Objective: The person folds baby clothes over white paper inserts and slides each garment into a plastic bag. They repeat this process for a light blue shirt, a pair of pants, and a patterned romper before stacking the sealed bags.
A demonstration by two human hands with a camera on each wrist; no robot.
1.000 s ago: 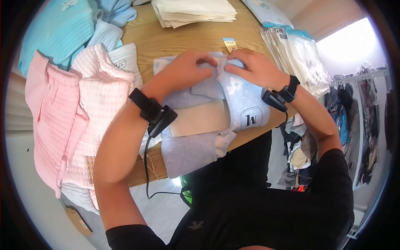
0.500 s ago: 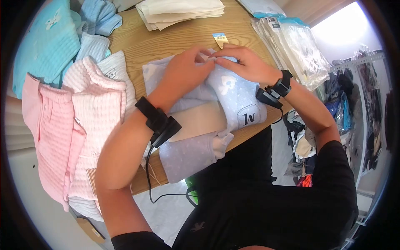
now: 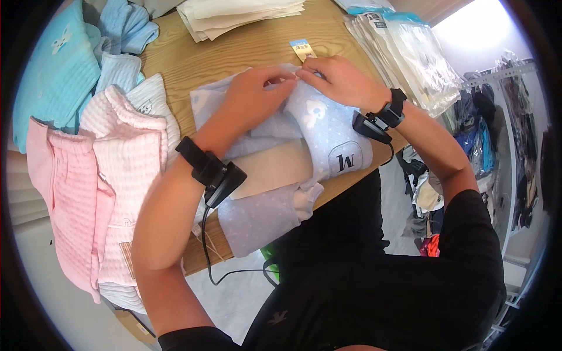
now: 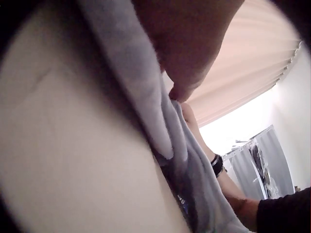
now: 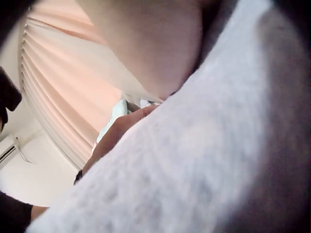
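A light blue dotted garment (image 3: pixel 331 126) with white bear prints and a letter M lies on the table, partly folded over a beige card (image 3: pixel 272 169). My left hand (image 3: pixel 260 93) pinches its far edge between thumb and fingers. Right beside it, my right hand (image 3: pixel 345 85) pinches the same edge, the fingertips of both hands meeting there. A small blue and yellow tag (image 3: pixel 302 50) pokes out just beyond the right fingers. In the left wrist view, grey-looking folds of the garment (image 4: pixel 187 145) hang by the card. Pale cloth of the garment (image 5: pixel 184 160) fills much of the right wrist view.
Pink quilted clothes (image 3: pixel 70 205) and a turquoise one (image 3: pixel 52 76) are piled along the table's left side. A stack of pale sheets (image 3: pixel 234 17) lies at the far edge. Clear plastic bags (image 3: pixel 415 64) sit at the right. Wrist cables hang near the table's front edge.
My right hand has closed in on the left, and their fingertips now meet at the garment's far edge. The right-hand flap lies smoother. The whole scene has shifted slightly left in the head view.
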